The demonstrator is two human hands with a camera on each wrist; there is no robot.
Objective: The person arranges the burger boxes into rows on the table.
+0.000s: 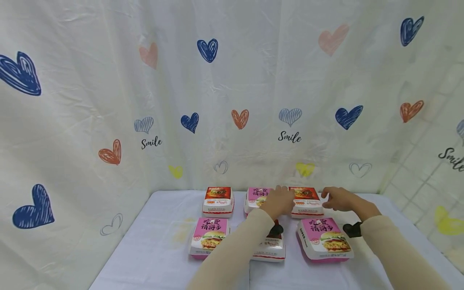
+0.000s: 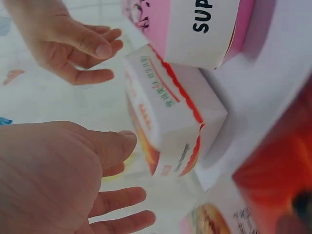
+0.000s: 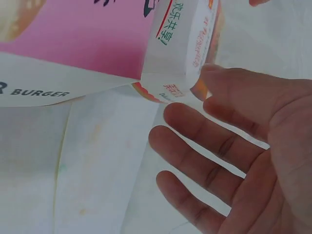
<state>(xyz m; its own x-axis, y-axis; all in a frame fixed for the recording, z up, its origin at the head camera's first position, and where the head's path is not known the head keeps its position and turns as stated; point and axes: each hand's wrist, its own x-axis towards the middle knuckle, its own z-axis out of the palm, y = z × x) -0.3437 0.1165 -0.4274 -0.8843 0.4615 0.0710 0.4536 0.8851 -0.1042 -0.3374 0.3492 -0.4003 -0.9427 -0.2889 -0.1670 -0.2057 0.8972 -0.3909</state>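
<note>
Both hands are on either side of a red-and-white burger box (image 1: 306, 203) in the back row at the right. My left hand (image 1: 280, 201) is at its left side, fingers spread and relaxed, holding nothing. To its right, my right hand (image 1: 338, 199) has loosely bent fingers with nothing in them. In the left wrist view the box (image 2: 170, 105) stands beyond the left thumb, with the right hand (image 2: 73, 46) across from it. The right wrist view has the right hand (image 3: 243, 141) with its thumb and index fingertip right at the box's end.
A pink burger box (image 1: 324, 237) sits in front of the red one. Leftward are a pink box (image 1: 255, 197), a red box (image 1: 218, 201), another pink box (image 1: 210, 235) and a box (image 1: 272, 249) partly hidden by the left arm. A heart-print curtain (image 1: 253, 88) hangs behind the white table (image 1: 156, 233).
</note>
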